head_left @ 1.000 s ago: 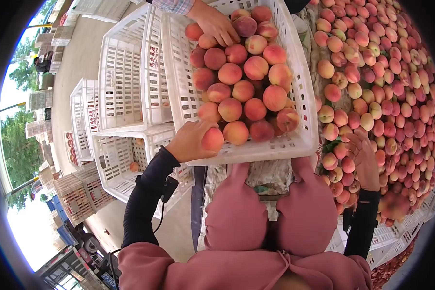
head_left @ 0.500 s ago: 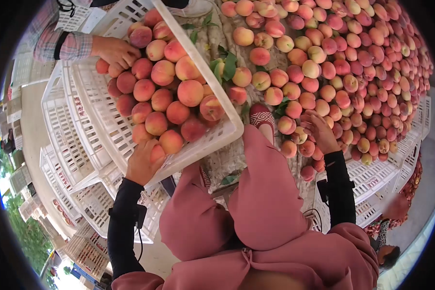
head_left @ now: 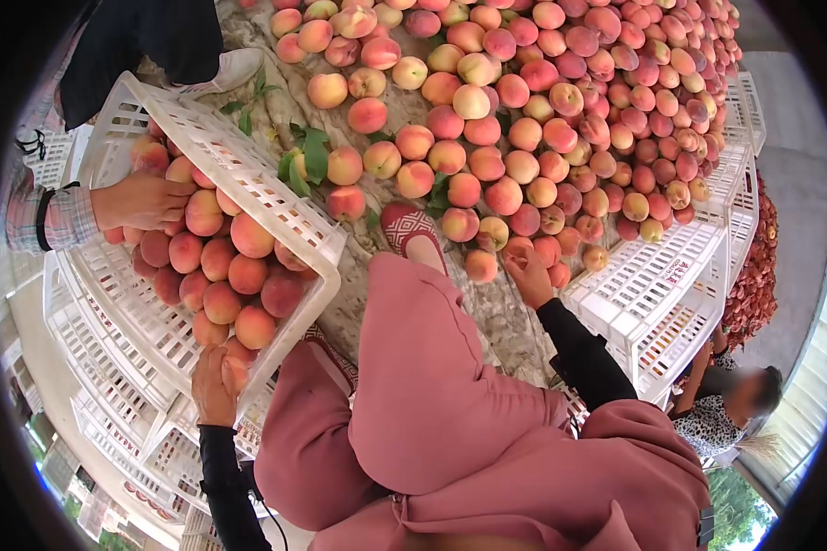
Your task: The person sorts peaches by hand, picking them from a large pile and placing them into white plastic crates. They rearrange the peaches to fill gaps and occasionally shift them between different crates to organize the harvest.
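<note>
A white plastic crate (head_left: 333, 248) full of peaches (head_left: 251, 236) stands tilted at the left. My left hand (head_left: 214, 386) is at its near corner, with the fingers curled round a peach (head_left: 240, 364) inside the rim. To the right, a large heap of peaches (head_left: 524, 133) covers a pale cloth. My right hand (head_left: 529, 280) is at the heap's near edge, its fingers bent against a peach (head_left: 520, 246) that they partly hide. Another person's hand (head_left: 144, 201), in a checked sleeve, rests on the peaches in the same crate.
More white crates (head_left: 110, 358) are stacked under the filled one, and others (head_left: 657, 285) line the heap's right side. Green leaves (head_left: 314, 154) lie on the cloth (head_left: 340, 119). Another person (head_left: 721, 404) is at the far right, near more fruit.
The view has swung, so crate and heap appear farther left. My right hand has come down to the heap's near edge, and its fingers have bent. My left hand stays at the crate corner.
</note>
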